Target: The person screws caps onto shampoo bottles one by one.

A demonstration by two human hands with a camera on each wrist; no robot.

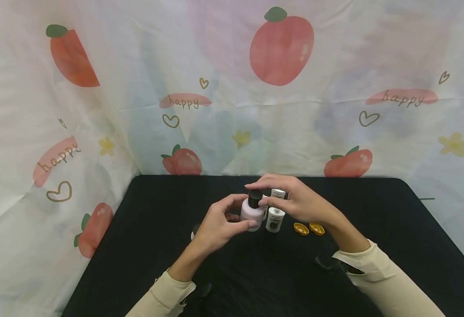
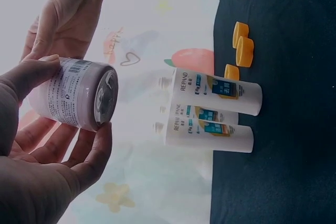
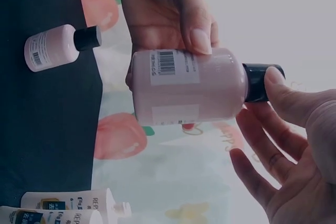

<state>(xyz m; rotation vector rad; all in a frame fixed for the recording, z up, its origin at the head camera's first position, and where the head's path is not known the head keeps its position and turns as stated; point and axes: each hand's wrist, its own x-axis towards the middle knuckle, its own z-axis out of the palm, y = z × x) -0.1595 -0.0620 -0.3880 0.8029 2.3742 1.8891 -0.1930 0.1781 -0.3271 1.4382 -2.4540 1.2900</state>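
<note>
A pale pink bottle point(image 1: 251, 216) with a black cap point(image 1: 255, 199) is held up over the black table. My left hand point(image 1: 221, 222) grips its body, thumb on one side and fingers round the other. My right hand point(image 1: 293, 198) has the cap between thumb and fingers, as the right wrist view also shows. The cap sits on the bottle's neck. In the left wrist view the bottle's base and a label with a barcode point(image 2: 79, 66) face the camera.
Three white bottles point(image 2: 218, 92) with uncapped nozzles stand behind the held bottle. Orange caps point(image 2: 244, 52) lie to their right. A second pink bottle point(image 3: 52, 48) with a black cap stands at the left, mostly behind my left hand in the head view. A printed curtain point(image 1: 224, 66) hangs behind.
</note>
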